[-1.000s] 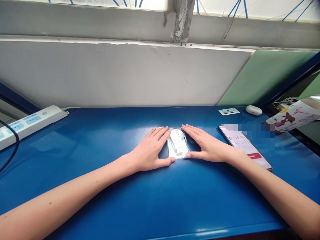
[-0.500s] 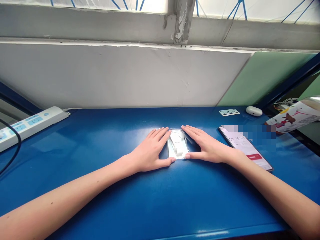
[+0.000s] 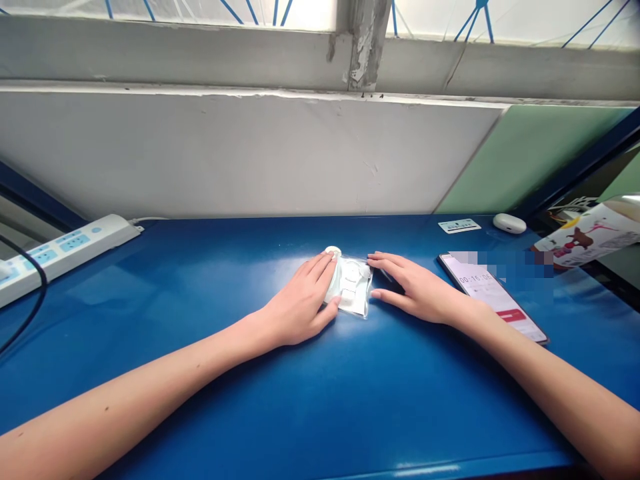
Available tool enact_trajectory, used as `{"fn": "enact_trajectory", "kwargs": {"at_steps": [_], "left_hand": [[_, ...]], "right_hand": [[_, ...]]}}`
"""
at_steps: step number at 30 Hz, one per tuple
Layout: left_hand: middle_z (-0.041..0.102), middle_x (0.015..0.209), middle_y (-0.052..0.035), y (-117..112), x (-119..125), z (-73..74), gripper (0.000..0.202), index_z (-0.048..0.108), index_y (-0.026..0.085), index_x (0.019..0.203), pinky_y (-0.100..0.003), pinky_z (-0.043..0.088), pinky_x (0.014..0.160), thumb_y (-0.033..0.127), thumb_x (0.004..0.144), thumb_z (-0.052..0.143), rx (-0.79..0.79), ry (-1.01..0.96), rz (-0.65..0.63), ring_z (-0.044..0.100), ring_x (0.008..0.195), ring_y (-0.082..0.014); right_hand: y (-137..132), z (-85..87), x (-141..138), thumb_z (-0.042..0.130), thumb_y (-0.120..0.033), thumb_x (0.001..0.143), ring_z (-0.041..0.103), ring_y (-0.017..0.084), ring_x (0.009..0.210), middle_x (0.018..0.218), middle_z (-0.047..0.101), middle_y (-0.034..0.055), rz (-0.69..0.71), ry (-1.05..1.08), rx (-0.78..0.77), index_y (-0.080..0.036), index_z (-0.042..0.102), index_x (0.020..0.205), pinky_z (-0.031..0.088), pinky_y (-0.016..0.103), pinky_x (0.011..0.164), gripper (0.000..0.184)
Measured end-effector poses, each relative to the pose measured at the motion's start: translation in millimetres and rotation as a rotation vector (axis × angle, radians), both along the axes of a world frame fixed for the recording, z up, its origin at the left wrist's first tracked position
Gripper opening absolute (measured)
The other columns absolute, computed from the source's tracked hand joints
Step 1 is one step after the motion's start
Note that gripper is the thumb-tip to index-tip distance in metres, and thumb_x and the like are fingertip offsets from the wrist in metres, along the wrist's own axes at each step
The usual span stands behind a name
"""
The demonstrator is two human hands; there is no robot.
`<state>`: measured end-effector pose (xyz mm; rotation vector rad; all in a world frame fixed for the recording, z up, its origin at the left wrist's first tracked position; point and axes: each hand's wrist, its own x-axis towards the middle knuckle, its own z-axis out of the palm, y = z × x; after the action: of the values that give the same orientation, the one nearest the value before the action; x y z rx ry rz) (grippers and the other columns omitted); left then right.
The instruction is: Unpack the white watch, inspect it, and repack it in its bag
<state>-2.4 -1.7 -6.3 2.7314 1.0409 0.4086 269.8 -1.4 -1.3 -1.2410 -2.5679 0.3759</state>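
Lying on the left side of the plastic bag (image 3: pixel 356 285), the left hand (image 3: pixel 297 305) is sitting nearer.
Its thumb is standing off its fingers; rightward, the bag is running lengthwise toward the wall (image 3: pixel 225 153), the right hand (image 3: pixel 417 288) resting spread just beside it.

I counted one left hand (image 3: pixel 299 303) and one right hand (image 3: pixel 419 288), one clear packet (image 3: pixel 355 293) and one desk (image 3: pixel 320 407). There were also one phone (image 3: pixel 487 290), one card (image 3: pixel 459 226), one small white case (image 3: pixel 509 223), one printed container (image 3: pixel 593 233), one power strip (image 3: pixel 87 241) and one black cable (image 3: pixel 43 287).
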Motion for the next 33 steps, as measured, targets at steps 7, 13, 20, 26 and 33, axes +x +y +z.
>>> {"fn": "enact_trajectory", "kwargs": {"at_steps": [7,13,20,26,33], "left_hand": [[0.044,0.151,-0.0181,1.3,-0.5,-2.6,0.047,0.039,0.010,0.145,-0.053,0.032,0.118,0.028,0.102,0.032,-0.013,-0.042,0.061,0.032,0.146,-0.0319],[0.044,0.150,-0.0204,0.6,-0.6,-2.4,0.060,0.038,0.011,0.145,-0.055,0.034,0.115,0.049,0.099,0.043,-0.024,-0.023,0.084,0.033,0.144,-0.0355],[0.042,0.152,-0.0195,0.9,1.1,0.9,0.060,0.038,0.009,0.146,-0.050,0.031,0.117,0.047,0.100,0.041,-0.021,0.031,0.039,0.031,0.145,-0.0344],[0.042,0.153,-0.0164,6.1,-2.1,5.0,0.060,0.039,0.014,0.148,-0.049,0.030,0.116,0.049,0.099,0.044,-0.052,0.060,0.020,0.034,0.144,-0.0333],[0.045,0.152,-0.0142,16.1,-12.0,10.3,0.067,0.040,0.017,0.148,-0.048,0.033,0.114,0.055,0.094,0.052,-0.080,0.049,-0.038,0.039,0.141,-0.0327]], "right_hand": [[1.8,0.9,-1.3,0.056,-0.042,0.094,0.068,0.029,0.105,0.114,0.072,0.0107,-0.077,0.092,0.173,-0.023,0.072,0.105,0.056,0.045,0.092,0.027],[0.3,2.8,-4.9,0.059,-0.043,0.093,0.071,0.023,0.086,0.094,0.076,0.0065,0.015,0.273,0.075,-0.025,0.077,0.088,0.058,0.037,0.078,0.026],[0.7,-1.2,-3.1,0.060,-0.050,0.091,0.053,0.032,0.129,0.136,0.059,0.0154,-0.015,0.157,0.114,-0.021,0.058,0.135,0.046,0.050,0.106,0.053],[1.6,-8.5,-0.9,0.049,-0.054,0.096,0.028,0.035,0.147,0.158,0.038,0.0124,-0.019,0.013,0.014,-0.027,0.032,0.154,0.033,0.059,0.115,0.067],[-0.6,-7.5,-4.2,0.045,-0.058,0.096,0.025,0.034,0.149,0.161,0.031,0.0140,-0.042,-0.045,0.004,-0.026,0.028,0.156,0.029,0.058,0.117,0.070]]}}
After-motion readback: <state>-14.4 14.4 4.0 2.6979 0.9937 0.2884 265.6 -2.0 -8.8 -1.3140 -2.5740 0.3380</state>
